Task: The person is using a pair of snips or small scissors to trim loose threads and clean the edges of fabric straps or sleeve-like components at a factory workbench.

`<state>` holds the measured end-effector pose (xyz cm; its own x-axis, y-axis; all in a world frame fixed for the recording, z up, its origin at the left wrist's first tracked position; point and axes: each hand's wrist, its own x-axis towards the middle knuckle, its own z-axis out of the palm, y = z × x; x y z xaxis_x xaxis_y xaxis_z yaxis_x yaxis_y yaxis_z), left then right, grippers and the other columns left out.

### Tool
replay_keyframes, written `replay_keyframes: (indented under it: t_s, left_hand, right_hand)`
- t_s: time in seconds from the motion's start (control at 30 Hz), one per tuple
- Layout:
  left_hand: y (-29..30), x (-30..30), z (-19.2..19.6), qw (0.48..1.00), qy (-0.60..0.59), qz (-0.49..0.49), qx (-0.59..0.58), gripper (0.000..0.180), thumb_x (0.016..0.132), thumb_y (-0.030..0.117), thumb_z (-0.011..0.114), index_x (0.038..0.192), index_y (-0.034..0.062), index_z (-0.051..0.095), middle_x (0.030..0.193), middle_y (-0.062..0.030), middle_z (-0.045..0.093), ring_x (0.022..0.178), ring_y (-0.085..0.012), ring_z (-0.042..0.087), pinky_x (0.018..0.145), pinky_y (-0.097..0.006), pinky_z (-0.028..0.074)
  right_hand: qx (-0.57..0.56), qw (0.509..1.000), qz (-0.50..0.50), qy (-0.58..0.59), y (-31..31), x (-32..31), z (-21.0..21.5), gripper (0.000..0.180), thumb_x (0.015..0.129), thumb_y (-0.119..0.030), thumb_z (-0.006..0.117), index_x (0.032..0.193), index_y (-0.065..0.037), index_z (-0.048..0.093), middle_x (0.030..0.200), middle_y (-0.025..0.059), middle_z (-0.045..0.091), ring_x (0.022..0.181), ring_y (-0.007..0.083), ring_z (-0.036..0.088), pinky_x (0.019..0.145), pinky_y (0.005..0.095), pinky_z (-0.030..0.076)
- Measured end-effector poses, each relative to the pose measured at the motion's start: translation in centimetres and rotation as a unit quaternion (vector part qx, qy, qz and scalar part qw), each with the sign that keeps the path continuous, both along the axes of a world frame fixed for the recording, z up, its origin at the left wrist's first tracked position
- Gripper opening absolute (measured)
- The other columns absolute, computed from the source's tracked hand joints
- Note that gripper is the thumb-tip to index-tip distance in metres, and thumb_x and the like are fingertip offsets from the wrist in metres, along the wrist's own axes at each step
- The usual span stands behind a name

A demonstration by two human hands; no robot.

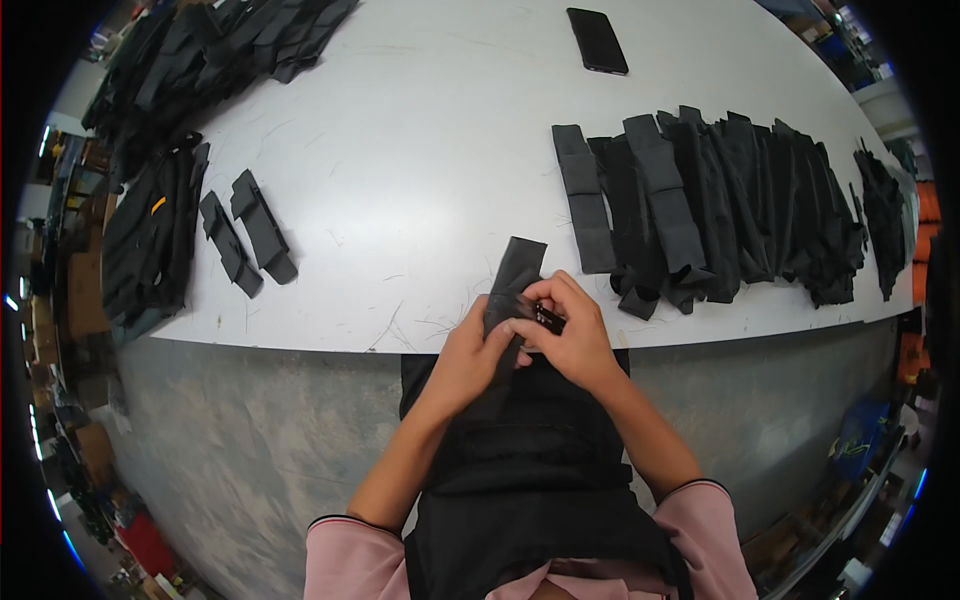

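Observation:
My left hand [470,355] grips a dark grey fabric strip [516,270] at the near edge of the white table [420,150]. The strip's far end rests flat on the tabletop. My right hand [570,325] pinches a small black clip-like part [548,318] against the strip, right beside my left fingers. Both hands meet just over the table edge, above my black apron.
A long row of overlapping dark fabric strips [720,200] lies to the right. Two folded strips [248,232] sit at the left, with bigger black piles [150,240] beyond them and at the far left [220,45]. A black phone [597,40] lies at the far side.

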<state>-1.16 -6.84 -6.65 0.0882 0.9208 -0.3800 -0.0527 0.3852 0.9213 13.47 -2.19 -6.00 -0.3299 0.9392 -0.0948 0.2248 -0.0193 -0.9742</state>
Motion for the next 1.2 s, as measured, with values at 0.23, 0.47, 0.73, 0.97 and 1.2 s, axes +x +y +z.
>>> replay_keyframes:
  t_s: [0.23, 0.47, 0.73, 0.97, 1.2]
  left_hand:
    - [-1.5, 0.5, -0.8, 0.989, -0.092, 0.090, -0.079, 0.041, 0.095, 0.028, 0.051, 0.119, -0.0021, 0.039, 0.105, -0.0128, 0.056, 0.081, -0.0157, 0.062, 0.073, -0.030, 0.051]
    - [-1.3, -0.2, -0.4, 0.999, -0.001, 0.035, -0.035, 0.031, 0.094, 0.022, 0.051, 0.110, -0.0028, 0.042, 0.087, -0.0110, 0.062, 0.065, -0.0148, 0.062, 0.057, -0.027, 0.051]
    - [-1.4, -0.8, 0.2, 0.995, -0.046, -0.004, -0.087, 0.027, 0.095, 0.017, 0.049, 0.113, -0.0022, 0.042, 0.093, -0.0118, 0.062, 0.067, -0.0148, 0.064, 0.058, -0.026, 0.051]
    - [-1.3, -1.2, -0.2, 0.990, -0.093, 0.036, -0.098, 0.026, 0.094, 0.015, 0.048, 0.114, -0.0028, 0.044, 0.092, -0.0118, 0.065, 0.067, -0.0143, 0.064, 0.058, -0.026, 0.051]
    - [-1.1, -0.4, 1.1, 0.992, 0.122, 0.005, -0.009, 0.029, 0.089, 0.006, 0.047, 0.116, -0.0052, 0.043, 0.067, -0.0112, 0.064, 0.061, -0.0169, 0.064, 0.058, -0.030, 0.050]
  right_hand:
    - [0.254, 0.965, -0.068, -0.015, -2.7, -1.2, -2.0, 0.021, 0.066, 0.009, 0.068, 0.084, -0.001, 0.063, 0.069, 0.0037, 0.047, 0.052, 0.0089, 0.045, 0.046, 0.0218, 0.035]
    - [0.230, 0.971, -0.010, -0.071, -2.7, 0.2, 0.3, 0.025, 0.066, 0.010, 0.065, 0.089, -0.002, 0.064, 0.071, 0.0066, 0.054, 0.053, 0.0135, 0.049, 0.048, 0.0243, 0.038]
    - [0.137, 0.989, -0.058, -0.001, -0.5, -0.3, -0.8, 0.020, 0.076, -0.002, 0.065, 0.095, -0.003, 0.060, 0.073, 0.0101, 0.061, 0.065, 0.0178, 0.063, 0.051, 0.0254, 0.048]
    - [0.223, 0.969, 0.028, -0.104, -3.0, 1.1, 2.6, 0.028, 0.068, -0.006, 0.074, 0.094, -0.006, 0.061, 0.080, 0.0057, 0.055, 0.058, 0.0178, 0.057, 0.048, 0.0265, 0.045]
    - [0.268, 0.949, 0.019, -0.163, -2.8, 0.7, 1.6, 0.021, 0.071, -0.011, 0.071, 0.089, -0.006, 0.062, 0.075, 0.0061, 0.053, 0.057, 0.0226, 0.056, 0.050, 0.0298, 0.043]
